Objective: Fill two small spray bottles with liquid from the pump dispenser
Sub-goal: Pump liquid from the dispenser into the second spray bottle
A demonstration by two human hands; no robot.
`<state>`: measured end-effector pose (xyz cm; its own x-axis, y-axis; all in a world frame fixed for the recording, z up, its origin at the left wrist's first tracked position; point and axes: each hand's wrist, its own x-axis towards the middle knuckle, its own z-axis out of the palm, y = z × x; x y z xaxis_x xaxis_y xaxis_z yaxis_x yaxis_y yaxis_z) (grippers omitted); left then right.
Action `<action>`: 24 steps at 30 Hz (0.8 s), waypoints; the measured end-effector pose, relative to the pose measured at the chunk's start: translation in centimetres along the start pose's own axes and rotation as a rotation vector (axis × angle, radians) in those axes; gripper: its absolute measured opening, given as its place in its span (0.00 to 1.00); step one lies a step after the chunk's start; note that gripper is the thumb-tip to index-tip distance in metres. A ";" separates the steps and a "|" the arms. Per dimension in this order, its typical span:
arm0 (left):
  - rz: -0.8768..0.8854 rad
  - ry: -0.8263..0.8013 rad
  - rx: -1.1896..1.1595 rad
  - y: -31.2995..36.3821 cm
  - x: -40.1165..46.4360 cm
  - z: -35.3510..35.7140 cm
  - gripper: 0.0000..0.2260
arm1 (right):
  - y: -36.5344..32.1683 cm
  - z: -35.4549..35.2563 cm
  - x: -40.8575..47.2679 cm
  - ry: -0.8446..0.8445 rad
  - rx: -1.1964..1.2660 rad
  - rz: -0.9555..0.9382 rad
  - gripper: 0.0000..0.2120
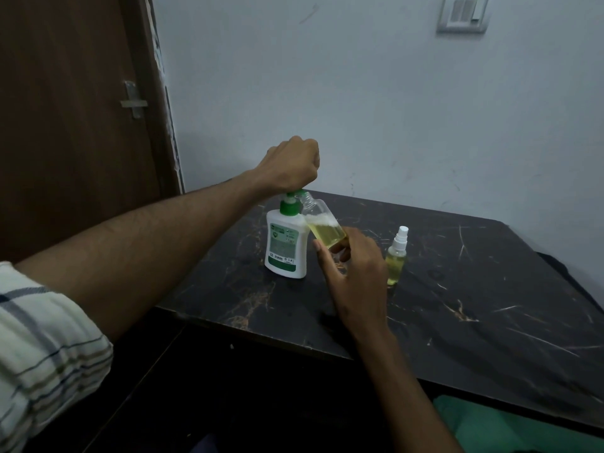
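Green-capped pump dispenser (287, 243) is standing on the dark counter (457, 305), the left hand (291, 165) pressing its pump with curled grip, while the right hand (354, 273) is pinching a tilted open spray bottle (322, 223) at the spout, a capped spray bottle (396, 256) standing nearby.

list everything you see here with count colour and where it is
pump dispenser: 1, white with green pump, on table, left of centre
open spray bottle: 1, clear, part full of yellow liquid, tilted, neck at the pump spout
capped spray bottle: 1, clear with white sprayer, yellow liquid, standing on table to the right
table: 1, black marbled
door: 1, brown, left
wall switch: 1, white, upper right
hands: left hand pressing the pump; right hand holding the open bottle
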<state>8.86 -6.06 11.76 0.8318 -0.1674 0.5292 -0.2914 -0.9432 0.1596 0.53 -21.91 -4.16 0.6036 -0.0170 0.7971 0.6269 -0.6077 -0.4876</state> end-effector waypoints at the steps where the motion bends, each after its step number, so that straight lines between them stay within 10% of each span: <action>1: -0.006 0.006 -0.002 -0.1 0.0 0.2 0.07 | 0.0 0.1 0.0 0.000 -0.001 -0.001 0.13; 24: 0.009 -0.004 0.029 0.1 -0.3 0.1 0.07 | 0.2 0.2 -0.1 -0.023 -0.019 0.011 0.16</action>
<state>8.62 -6.17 11.52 0.8313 -0.1768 0.5269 -0.2847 -0.9497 0.1305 0.70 -21.87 -4.38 0.6217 -0.0053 0.7833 0.6111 -0.6222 -0.4892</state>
